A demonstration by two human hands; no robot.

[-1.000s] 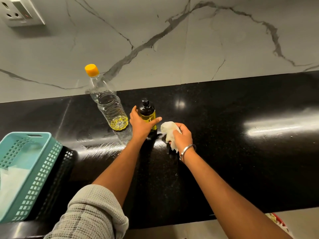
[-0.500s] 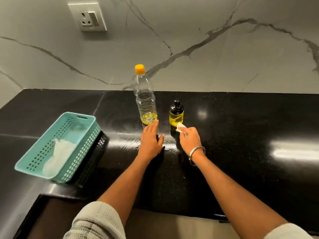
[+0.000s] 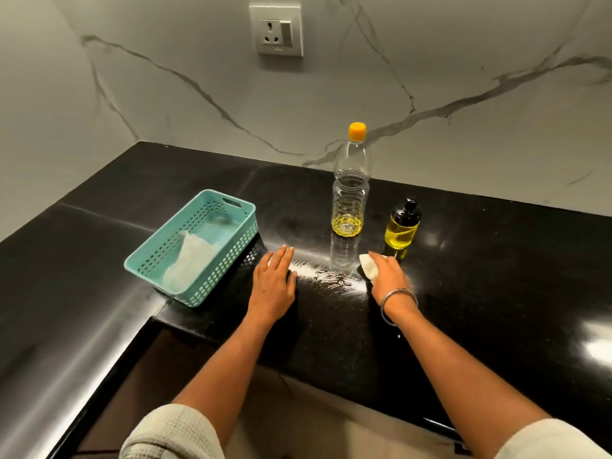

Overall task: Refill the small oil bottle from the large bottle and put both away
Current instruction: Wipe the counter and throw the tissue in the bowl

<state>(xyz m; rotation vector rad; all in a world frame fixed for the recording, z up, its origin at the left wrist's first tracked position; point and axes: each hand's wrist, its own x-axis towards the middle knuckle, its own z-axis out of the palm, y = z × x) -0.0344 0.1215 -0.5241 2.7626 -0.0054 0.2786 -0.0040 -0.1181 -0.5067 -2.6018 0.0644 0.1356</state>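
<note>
The left hand (image 3: 274, 281) lay flat and empty on the counter (image 3: 496, 276). The right hand (image 3: 389, 276) pinched a tissue (image 3: 368, 265) just beside the small bottle (image 3: 401, 226); the large bottle (image 3: 350, 190) stood upright nearby. A careless wipe could topple either bottle.

Two bottles stand on the surface (image 3: 496, 293): one large bottle (image 3: 349, 190), one small oil bottle (image 3: 401, 226). One teal basket (image 3: 231, 260) at nine o'clock, one white tissue (image 3: 368, 266), one wall socket (image 3: 277, 29), two hands.
</note>
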